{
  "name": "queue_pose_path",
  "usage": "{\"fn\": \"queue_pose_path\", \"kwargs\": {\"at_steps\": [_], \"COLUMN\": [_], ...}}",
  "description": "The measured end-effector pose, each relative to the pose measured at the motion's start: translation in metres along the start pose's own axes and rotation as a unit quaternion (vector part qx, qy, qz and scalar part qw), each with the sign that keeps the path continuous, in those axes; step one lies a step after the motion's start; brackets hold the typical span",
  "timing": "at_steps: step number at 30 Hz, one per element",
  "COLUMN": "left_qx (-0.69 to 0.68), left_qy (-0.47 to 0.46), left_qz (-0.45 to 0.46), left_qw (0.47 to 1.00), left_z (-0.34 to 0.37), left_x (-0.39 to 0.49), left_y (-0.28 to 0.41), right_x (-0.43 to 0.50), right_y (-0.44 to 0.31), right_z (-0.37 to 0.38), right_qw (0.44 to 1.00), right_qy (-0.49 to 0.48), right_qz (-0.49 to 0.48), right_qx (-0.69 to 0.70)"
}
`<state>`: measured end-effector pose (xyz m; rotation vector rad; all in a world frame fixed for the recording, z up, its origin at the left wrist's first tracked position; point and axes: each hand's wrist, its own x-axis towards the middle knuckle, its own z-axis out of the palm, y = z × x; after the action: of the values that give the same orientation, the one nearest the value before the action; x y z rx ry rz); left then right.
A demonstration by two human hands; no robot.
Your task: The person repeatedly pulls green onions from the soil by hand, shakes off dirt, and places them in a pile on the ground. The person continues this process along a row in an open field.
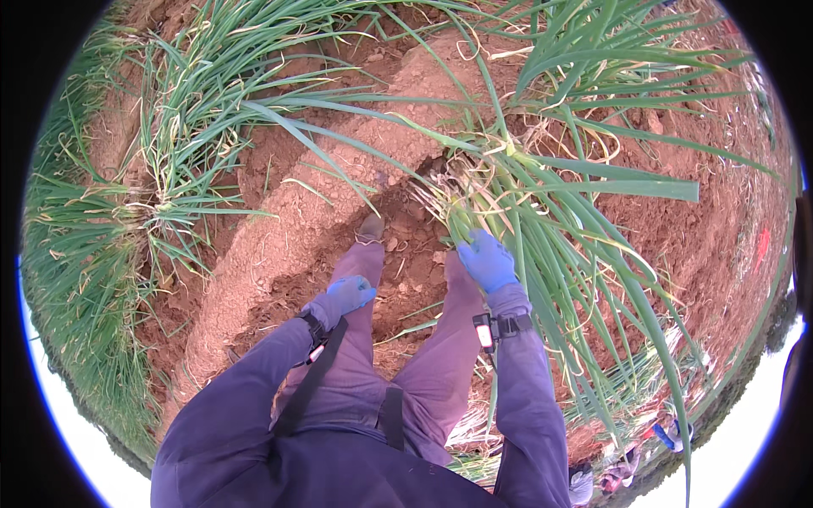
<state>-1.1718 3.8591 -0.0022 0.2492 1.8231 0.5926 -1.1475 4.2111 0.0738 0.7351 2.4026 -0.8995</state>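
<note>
My right hand point(488, 260), in a blue glove, is at the near edge of a large clump of green onions point(502, 203), against its pale stalks; whether its fingers grip them is hidden by the back of the hand. The roots of that clump point left, and its long leaves fan out to the right and towards me. In a similar glove, my left hand point(352, 294) is curled above my left thigh, with nothing visible in it. Dark straps with small devices sit on both wrists.
A ridge of reddish soil point(273, 228) curves along the left of my feet. Green onion plants point(190, 127) lie beyond it. Another leafy clump point(584, 76) stands at the upper right. Other people point(619, 473) are at the lower right, near more onions.
</note>
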Motion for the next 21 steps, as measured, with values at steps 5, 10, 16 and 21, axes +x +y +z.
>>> {"fn": "queue_pose_path", "kwargs": {"at_steps": [5, 10, 16, 21], "left_qx": [-0.098, -0.116, -0.296, -0.534], "left_qy": [-0.015, 0.013, 0.098, 0.069], "left_qz": [-0.091, -0.116, -0.1, -0.098], "left_qw": [0.991, 0.986, 0.945, 0.837], "left_z": [0.064, 0.115, 0.127, 0.13], "left_x": [0.039, 0.112, 0.233, 0.337], "left_y": [-0.004, 0.003, 0.021, 0.023], "right_x": [0.175, 0.32, 0.318, 0.308], "right_y": [-0.005, 0.033, 0.174, 0.215], "right_z": [0.074, 0.062, 0.02, 0.061], "right_qw": [0.973, 0.929, 0.959, 0.965], "right_qy": [-0.067, 0.028, -0.045, -0.143], "right_qz": [-0.173, -0.189, 0.025, 0.038], "right_qx": [-0.141, -0.316, -0.278, -0.217]}}
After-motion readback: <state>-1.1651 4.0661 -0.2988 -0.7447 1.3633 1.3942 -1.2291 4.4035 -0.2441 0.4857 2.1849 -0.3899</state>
